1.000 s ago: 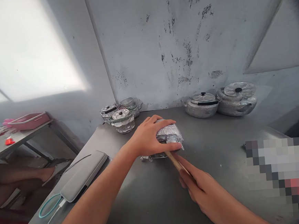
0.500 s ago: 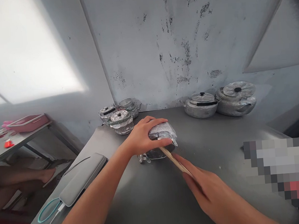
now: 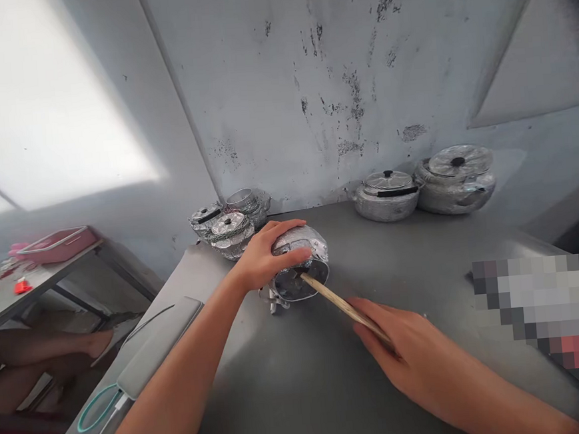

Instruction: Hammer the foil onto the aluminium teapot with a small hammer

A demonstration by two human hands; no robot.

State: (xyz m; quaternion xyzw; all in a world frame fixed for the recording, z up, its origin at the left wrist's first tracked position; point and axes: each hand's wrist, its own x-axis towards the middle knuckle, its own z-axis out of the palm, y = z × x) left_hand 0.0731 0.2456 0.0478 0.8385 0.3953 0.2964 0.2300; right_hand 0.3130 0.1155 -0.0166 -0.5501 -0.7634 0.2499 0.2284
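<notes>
Head view: left hand wraps over a small metal pot tipped on its side mid-table, fingers clamped on it to steady it. Right hand has fingers closed on a wooden stick, tip poking into the pot's mouth. Lidded pots sit far right by the wall.

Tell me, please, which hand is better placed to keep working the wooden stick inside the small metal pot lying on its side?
Probably the right hand: it already grips the wooden stick, whose tip sits in the small metal pot. The left hand is busy steadying it.
</notes>
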